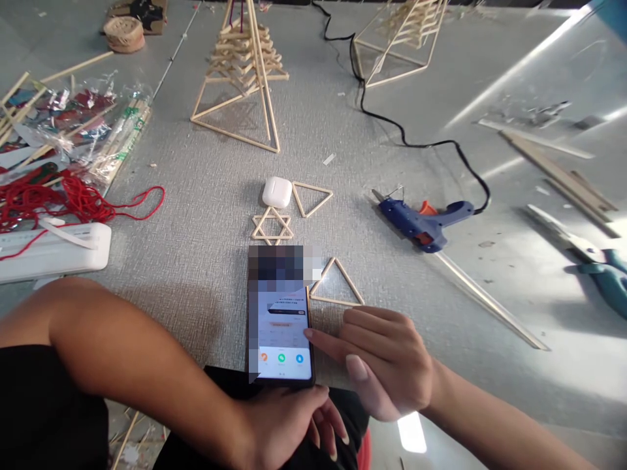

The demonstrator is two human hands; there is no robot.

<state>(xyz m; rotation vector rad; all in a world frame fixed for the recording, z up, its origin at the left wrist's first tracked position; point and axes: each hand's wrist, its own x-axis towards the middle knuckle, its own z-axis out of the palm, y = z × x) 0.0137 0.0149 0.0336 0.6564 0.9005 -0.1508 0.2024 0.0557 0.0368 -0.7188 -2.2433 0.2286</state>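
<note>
A smartphone (284, 333) with a lit screen lies at the table's near edge, its upper part pixelated. The index finger of my right hand (382, 356) points at the screen's right edge, with the other fingers curled and nothing in them. At the phone's bottom edge rests my left hand (294, 418), its fingers hanging loosely bent below. Beyond the phone are a six-pointed star of thin sticks (272, 236) and a white earbud case (277, 192). One stick triangle (350, 281) lies just past my right hand, another stick triangle (319, 196) beside the case.
A blue glue gun (426, 222) with a black cord lies right, near teal-handled pliers (582, 251). Stick pyramids (245, 72) stand at the back. On the left are red cord (63, 199), bagged sticks (120, 140) and a white power strip (93, 245).
</note>
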